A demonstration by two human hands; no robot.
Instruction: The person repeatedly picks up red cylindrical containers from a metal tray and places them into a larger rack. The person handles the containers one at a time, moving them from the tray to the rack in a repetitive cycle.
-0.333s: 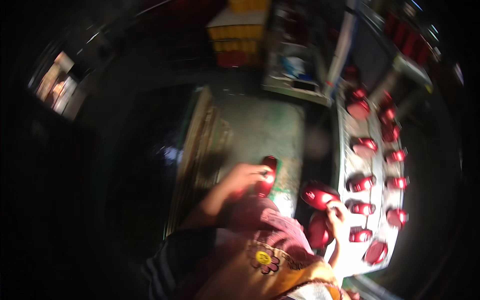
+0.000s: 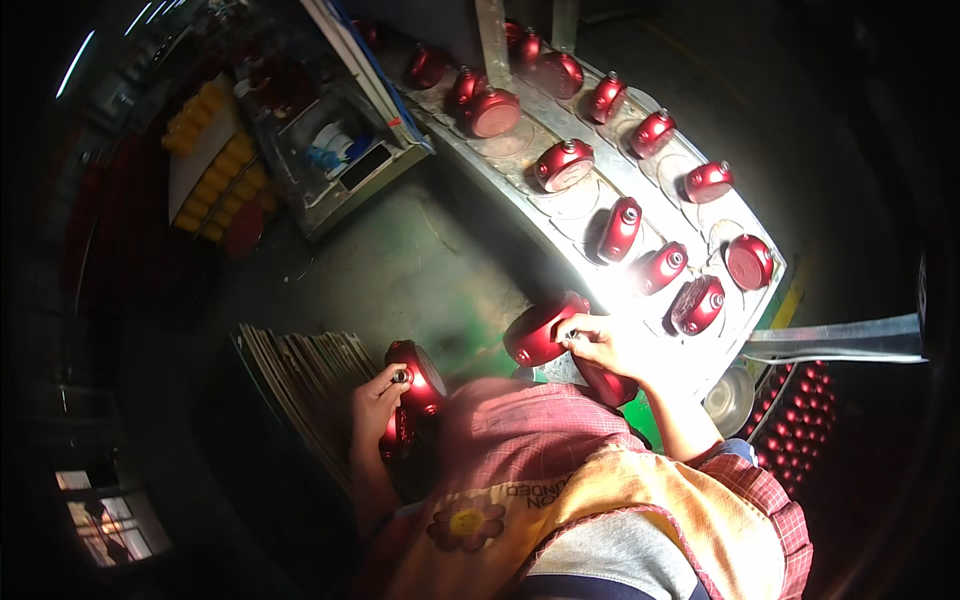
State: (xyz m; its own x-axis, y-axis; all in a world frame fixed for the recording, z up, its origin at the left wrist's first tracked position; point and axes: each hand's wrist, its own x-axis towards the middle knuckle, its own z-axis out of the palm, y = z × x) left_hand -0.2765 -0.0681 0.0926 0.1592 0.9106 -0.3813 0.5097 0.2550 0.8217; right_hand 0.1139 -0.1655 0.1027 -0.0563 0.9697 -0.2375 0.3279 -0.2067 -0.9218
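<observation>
My left hand (image 2: 378,402) is closed around the short metal neck of a glossy red round bottle (image 2: 428,378). Just below it hangs a second red bottle (image 2: 397,436), partly behind my fingers, apparently in the same grip. On the other side, my right hand (image 2: 598,345) pinches the neck of a red round bottle (image 2: 538,332). Another red bottle (image 2: 606,384) hangs beneath that hand, its neck hidden by the fingers. Close to my right hand, a long pale table (image 2: 628,288) bears two rows of similar red bottles (image 2: 620,230), some tilted, with their necks showing.
A stack of thin boards (image 2: 300,365) stands left of my left hand. Farther off are a bench (image 2: 350,190) and yellow items in rows (image 2: 230,165). At right, a metal bar (image 2: 840,340) juts out beside a metal bowl (image 2: 729,398) and many small red pieces (image 2: 800,420).
The view has swung to the right, bringing the table's near end, bowl and metal bar into sight. Both hands keep their bottles; my right hand is now beside the table's near edge.
</observation>
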